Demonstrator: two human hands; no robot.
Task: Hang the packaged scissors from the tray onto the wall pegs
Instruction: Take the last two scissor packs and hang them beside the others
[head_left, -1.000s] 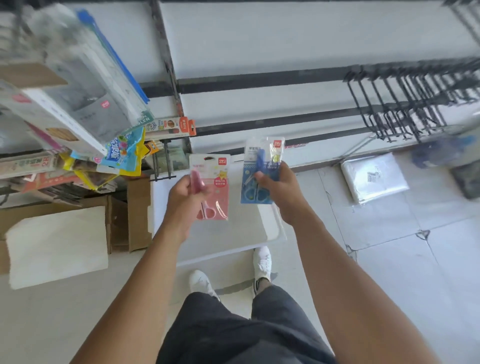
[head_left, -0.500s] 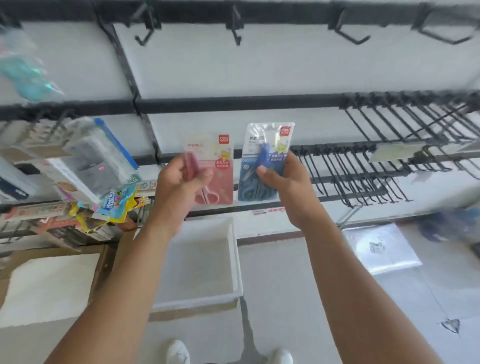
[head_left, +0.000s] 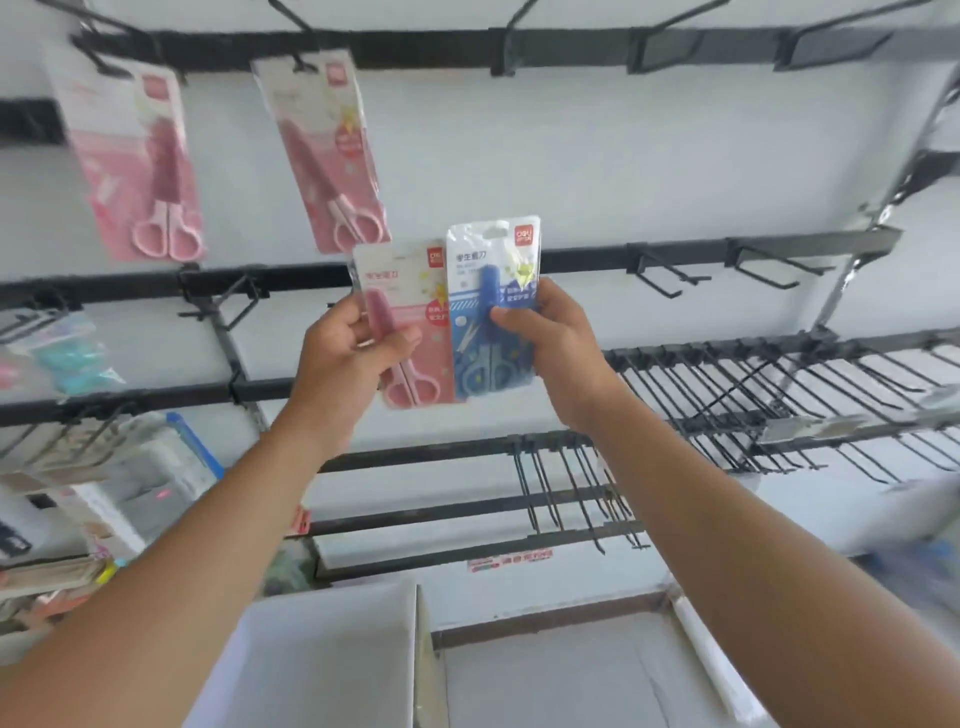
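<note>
Head view is showing both hands raised in front of the wall rack. The left hand (head_left: 353, 353) is gripping a pink scissors pack (head_left: 410, 322), fingers clenched around its left edge with the thumb across the front. The right hand (head_left: 545, 343) is pinching a blue scissors pack (head_left: 493, 301) by its right edge, thumb pressing on the front. The two packs are sitting side by side, edges touching or slightly overlapping, in front of the middle rail (head_left: 675, 254) of the rack. Two hung pink packs (head_left: 327, 156) are dangling from pegs on the top rail (head_left: 415, 49), near its left end. Empty pegs (head_left: 660, 270) are sticking out along the middle rail to the right. The white tray (head_left: 322, 654) is lying below, at the bottom edge of the frame.

Both held packs are standing nearly upright: long axis vertical, handles down, blade tips and hang holes up, printed fronts facing the person.

Judging from this, the step in hand is bringing a pack up to a free peg. To do it well, each pack's top edge should be staying clear of the fingers so the hole is visible, the pack should be facing square to the peg, and one pack should be going on at a time, slid fully back along the peg before letting go.
</note>
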